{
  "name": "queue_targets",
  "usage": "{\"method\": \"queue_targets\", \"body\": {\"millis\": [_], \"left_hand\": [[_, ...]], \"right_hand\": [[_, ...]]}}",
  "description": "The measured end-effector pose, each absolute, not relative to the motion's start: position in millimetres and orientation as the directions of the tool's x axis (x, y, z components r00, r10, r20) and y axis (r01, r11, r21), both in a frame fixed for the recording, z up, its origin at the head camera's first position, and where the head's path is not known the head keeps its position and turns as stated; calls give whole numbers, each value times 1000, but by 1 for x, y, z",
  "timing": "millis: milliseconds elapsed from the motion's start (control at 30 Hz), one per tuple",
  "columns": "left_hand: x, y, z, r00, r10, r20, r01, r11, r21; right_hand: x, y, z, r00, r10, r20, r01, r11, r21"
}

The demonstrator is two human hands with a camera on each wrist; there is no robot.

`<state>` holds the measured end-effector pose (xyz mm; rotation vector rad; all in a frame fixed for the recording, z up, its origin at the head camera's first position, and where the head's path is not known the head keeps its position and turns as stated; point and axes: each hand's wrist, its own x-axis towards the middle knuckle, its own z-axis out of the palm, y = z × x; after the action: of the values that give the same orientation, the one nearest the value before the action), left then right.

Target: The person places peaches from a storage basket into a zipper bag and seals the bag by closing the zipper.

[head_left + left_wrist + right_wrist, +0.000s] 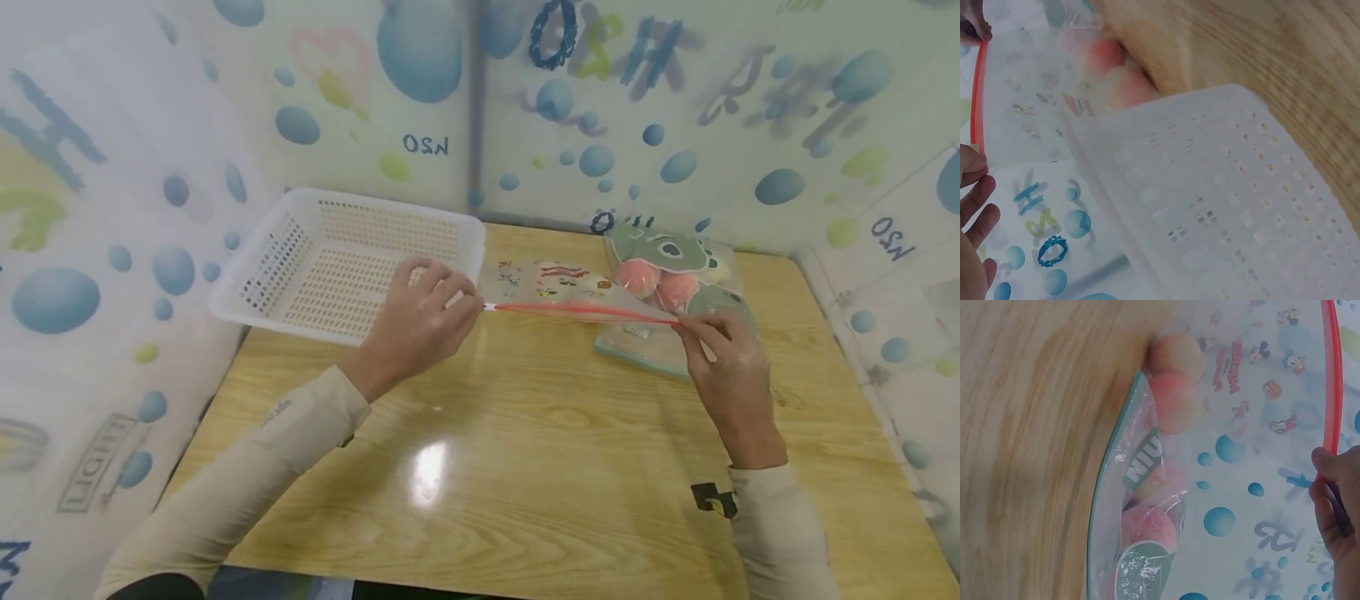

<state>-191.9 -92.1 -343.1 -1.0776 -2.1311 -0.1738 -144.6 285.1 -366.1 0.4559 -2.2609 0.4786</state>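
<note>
A clear zip bag (551, 282) with small cartoon prints is stretched between my hands, its red zip strip (585, 312) level toward me. My left hand (423, 321) pinches the strip's left end at a small white slider (490, 307), its other fingers spread. My right hand (727, 375) grips the far right end between thumb and index finger. Round peaches (1174, 403) show low behind the printed bag in the right wrist view. A second clear bag (663, 248) with green cartoon prints and a green edge lies just beyond my right hand, with several pink peaches (639, 277) in it.
A white perforated plastic basket (386, 202) stands at the back left, close beside and behind my left hand. The wooden table (525, 467) meets printed walls (600, 125) at the back and sides.
</note>
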Motion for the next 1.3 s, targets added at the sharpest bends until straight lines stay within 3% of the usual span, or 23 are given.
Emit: {"method": "queue_targets", "body": {"millis": [200,533,833,1300], "left_hand": [[-188,-90,-349,-384,636,669,753,636,-173],[-182,-81,-347,-367,591,718,752,643,-145],[-178,-74,-352,-385,566,729,752,651,-108],[-174,-77,-358,-399,540,741,768,639,-52]], "right_hand": [[-141,281,-368,-636,-192,747,-471,864,-179],[-133,192,-338,-425,-440,791,-724,690,-5],[-159,147,-344,-528,-551,646,-750,660,-50],[-169,128,-357,-501,-527,686,-776,625,-87]]}}
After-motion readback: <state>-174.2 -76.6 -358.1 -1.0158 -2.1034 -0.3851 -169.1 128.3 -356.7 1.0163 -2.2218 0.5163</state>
